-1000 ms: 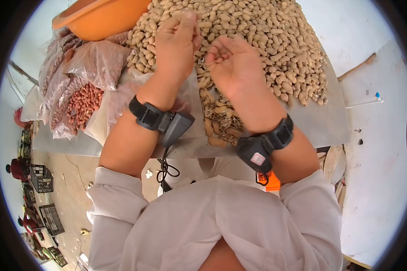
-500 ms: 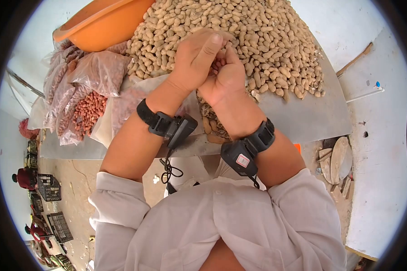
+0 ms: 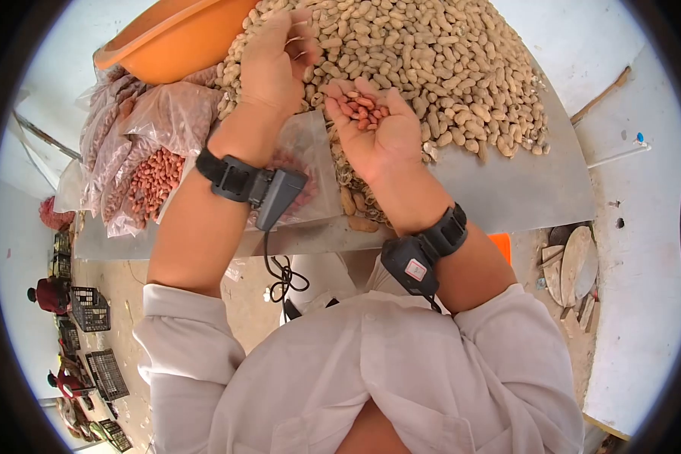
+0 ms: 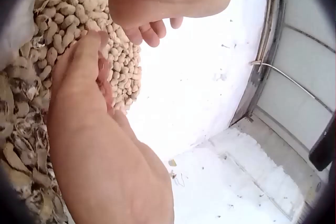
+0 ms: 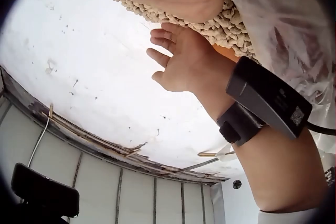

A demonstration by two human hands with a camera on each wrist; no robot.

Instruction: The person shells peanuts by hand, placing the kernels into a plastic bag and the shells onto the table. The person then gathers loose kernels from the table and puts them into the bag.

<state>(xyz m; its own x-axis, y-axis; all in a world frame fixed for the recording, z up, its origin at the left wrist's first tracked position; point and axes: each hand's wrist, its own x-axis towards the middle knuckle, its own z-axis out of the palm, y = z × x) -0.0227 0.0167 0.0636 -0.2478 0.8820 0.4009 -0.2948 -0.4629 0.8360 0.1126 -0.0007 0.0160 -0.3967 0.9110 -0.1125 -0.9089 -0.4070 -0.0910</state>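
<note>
In the head view, red shelled peanuts (image 3: 365,110) lie in the cupped palm of the right hand (image 3: 382,135), which holds them palm up above the near edge of a pile of unshelled peanuts (image 3: 424,60). The left hand (image 3: 274,68), apart from it to the upper left, hovers over the pile with bent, parted fingers and no visible object. The right wrist view shows the left hand (image 5: 184,62) with its fingers spread. Red kernels (image 4: 105,83) show beside the fingers of the right hand (image 4: 100,124) in the left wrist view.
An orange basin (image 3: 166,45) stands at the upper left. Clear bags (image 3: 170,113) of red kernels (image 3: 156,180) lie below it, with another flat bag (image 3: 314,159) near the table's front edge. Empty shells (image 3: 352,185) lie beneath the right forearm. Bare metal tabletop (image 3: 507,189) shows at right.
The hands came together at the right palm, then separated. The left hand has moved up and left, and the kernels in the right palm are now in plain view.
</note>
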